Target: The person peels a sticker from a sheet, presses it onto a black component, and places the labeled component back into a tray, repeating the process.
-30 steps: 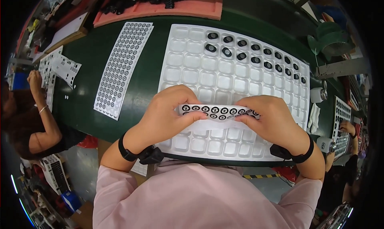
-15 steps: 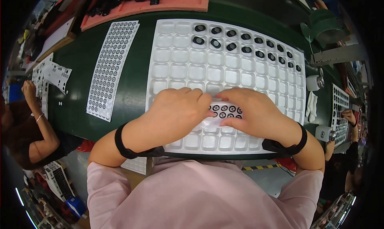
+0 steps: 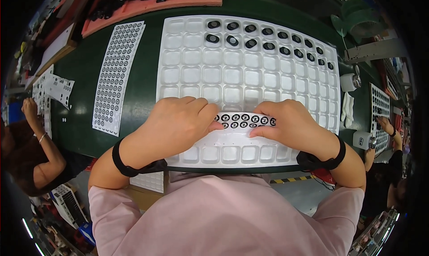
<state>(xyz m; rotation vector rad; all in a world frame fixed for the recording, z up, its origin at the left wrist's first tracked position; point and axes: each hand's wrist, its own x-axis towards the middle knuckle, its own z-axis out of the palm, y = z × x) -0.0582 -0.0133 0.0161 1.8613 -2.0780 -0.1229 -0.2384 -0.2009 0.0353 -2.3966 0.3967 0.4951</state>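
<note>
1. Left hand [image 3: 183, 119] and right hand [image 3: 290, 123] pinch opposite ends of the bent white sticker sheet [image 3: 240, 121], above the compartmented tray [image 3: 211, 57]'s nearer rows;
2. uneven pulling could crease it; a slipping grip could drop it;
3. the tray sits close to the tabletop [image 3: 142, 84]'s near edge; open room lies leftward, before the flat sticker sheets [image 3: 114, 77];
4. black oval parts [image 3: 250, 28] occupy most of two far rows.

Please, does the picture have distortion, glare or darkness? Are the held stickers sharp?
Head view: the tray bends along its far edge, the corners are black, lights glare at lower left; also head view: the table looks dark at the top, the held stickers fairly sharp.
</note>
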